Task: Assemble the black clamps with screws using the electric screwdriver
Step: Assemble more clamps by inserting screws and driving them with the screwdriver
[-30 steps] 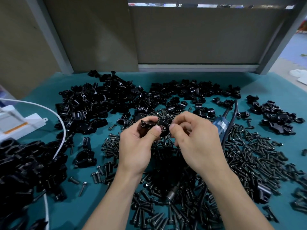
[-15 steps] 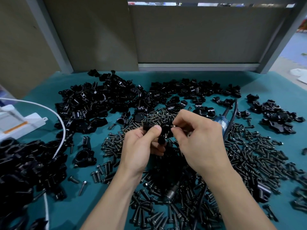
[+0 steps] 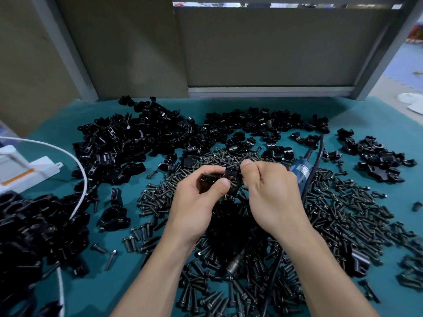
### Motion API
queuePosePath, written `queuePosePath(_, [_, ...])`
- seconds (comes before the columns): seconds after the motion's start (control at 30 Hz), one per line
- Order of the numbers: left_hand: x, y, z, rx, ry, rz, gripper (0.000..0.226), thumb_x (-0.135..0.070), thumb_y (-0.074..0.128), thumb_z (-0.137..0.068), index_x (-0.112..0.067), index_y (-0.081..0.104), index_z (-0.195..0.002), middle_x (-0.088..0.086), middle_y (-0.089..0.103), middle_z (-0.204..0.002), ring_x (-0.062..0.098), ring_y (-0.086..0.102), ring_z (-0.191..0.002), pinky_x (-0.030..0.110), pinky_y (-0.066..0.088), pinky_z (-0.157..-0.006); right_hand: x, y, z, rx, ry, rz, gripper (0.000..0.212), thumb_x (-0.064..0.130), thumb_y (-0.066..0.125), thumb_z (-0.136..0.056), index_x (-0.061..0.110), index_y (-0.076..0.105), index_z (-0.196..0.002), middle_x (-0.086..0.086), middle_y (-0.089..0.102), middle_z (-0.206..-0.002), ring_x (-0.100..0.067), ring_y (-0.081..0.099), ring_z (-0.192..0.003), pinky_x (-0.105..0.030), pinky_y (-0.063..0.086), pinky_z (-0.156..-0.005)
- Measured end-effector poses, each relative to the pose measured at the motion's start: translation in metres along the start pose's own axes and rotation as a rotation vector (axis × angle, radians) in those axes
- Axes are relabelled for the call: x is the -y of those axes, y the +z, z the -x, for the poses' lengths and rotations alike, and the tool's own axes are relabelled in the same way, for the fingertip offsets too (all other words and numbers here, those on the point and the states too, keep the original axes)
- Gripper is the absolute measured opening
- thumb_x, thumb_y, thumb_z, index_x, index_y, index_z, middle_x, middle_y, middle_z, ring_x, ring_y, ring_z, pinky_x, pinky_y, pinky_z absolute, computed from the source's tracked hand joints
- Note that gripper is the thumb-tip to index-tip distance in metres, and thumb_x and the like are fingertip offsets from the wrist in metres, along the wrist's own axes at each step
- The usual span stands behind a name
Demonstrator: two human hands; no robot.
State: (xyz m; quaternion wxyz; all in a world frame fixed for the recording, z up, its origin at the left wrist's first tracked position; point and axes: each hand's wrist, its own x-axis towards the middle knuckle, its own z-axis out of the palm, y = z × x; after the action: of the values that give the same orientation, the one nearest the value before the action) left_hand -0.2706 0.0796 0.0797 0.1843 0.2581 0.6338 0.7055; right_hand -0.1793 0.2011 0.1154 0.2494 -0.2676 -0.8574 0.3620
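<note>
Two hands worked one black clamp (image 3: 231,179): left hand (image 3: 196,202) pinched it, right hand (image 3: 267,191) curled fingers against it, over countless screws (image 3: 343,202)

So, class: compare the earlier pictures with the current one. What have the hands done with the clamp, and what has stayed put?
The black clamp has been turned in the left hand, from lying flat to standing more on edge. The right hand has curled tighter, pinching at the clamp's right edge. Neither grip was let go. The electric screwdriver, screws and clamp piles lie as before.
</note>
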Motion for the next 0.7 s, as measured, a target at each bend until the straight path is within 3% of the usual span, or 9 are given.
queuePosePath(0.1, [-0.001,0.004,0.001,-0.032,-0.037,0.072,0.016,-0.029,0.078,-0.089,-0.043,0.079,-0.095,-0.006,0.080,-0.096,0.009,0.075,-0.090,0.024,0.058,-0.079,0.000,-0.004,0.001,-0.035,-0.057,-0.062,0.058,0.049,0.040,-0.107,0.012,0.049,-0.064,-0.002,0.051,-0.054,-0.012,0.043,-0.050,-0.029,0.037,-0.054])
queuePosePath(0.2, [-0.001,0.003,0.000,-0.068,-0.069,0.093,0.027,-0.013,0.073,-0.096,-0.039,0.081,-0.091,-0.002,0.081,-0.094,0.010,0.075,-0.083,0.022,0.058,-0.073,-0.001,-0.010,0.000,0.001,-0.096,-0.097,0.026,0.031,0.059,-0.100,0.025,0.060,-0.075,0.006,0.058,-0.057,-0.007,0.048,-0.051,-0.017,0.041,-0.054])
queuePosePath(0.27, [-0.003,0.003,0.001,-0.074,-0.083,0.106,0.022,-0.012,0.072,-0.096,-0.031,0.081,-0.093,-0.001,0.081,-0.094,0.010,0.075,-0.083,0.021,0.058,-0.073,-0.001,-0.009,0.000,0.022,-0.110,-0.064,0.020,0.022,0.063,-0.098,0.029,0.060,-0.080,0.010,0.058,-0.057,-0.006,0.049,-0.052,-0.014,0.041,-0.054])
queuePosePath(0.37, [-0.005,0.002,0.001,-0.065,-0.095,0.117,0.019,-0.014,0.072,-0.096,-0.031,0.080,-0.094,-0.001,0.081,-0.095,0.008,0.074,-0.085,0.021,0.057,-0.076,0.001,-0.001,0.003,-0.032,-0.143,-0.002,0.030,0.029,0.054,-0.104,0.023,0.053,-0.075,0.004,0.056,-0.060,-0.010,0.047,-0.056,-0.023,0.038,-0.053])
queuePosePath(0.5, [-0.005,0.002,0.001,-0.057,-0.092,0.083,0.033,-0.014,0.065,-0.101,-0.042,0.079,-0.092,-0.007,0.078,-0.093,0.007,0.071,-0.087,0.033,0.059,-0.086,0.003,0.003,0.003,-0.057,-0.142,0.032,0.048,0.041,0.042,-0.105,0.020,0.039,-0.062,0.010,0.053,-0.061,-0.011,0.044,-0.057,-0.026,0.034,-0.056])
queuePosePath(0.63, [-0.008,0.006,0.002,-0.054,-0.180,0.298,0.023,-0.013,0.060,-0.104,-0.025,0.078,-0.098,0.002,0.079,-0.100,0.013,0.075,-0.092,0.037,0.064,-0.080,0.003,-0.009,0.001,-0.118,-0.100,0.021,0.057,0.049,0.037,-0.107,0.015,0.053,-0.064,0.001,0.059,-0.056,-0.015,0.054,-0.054,-0.027,0.041,-0.051])
queuePosePath(0.7, [-0.009,0.003,0.001,-0.081,-0.277,0.438,0.015,-0.011,0.055,-0.106,-0.013,0.069,-0.111,0.010,0.080,-0.107,0.020,0.077,-0.101,0.038,0.064,-0.077,-0.001,-0.024,-0.004,-0.200,-0.003,0.049,0.053,0.044,0.045,-0.106,0.015,0.056,-0.062,0.008,0.058,-0.050,-0.010,0.052,-0.046,-0.028,0.037,-0.045])
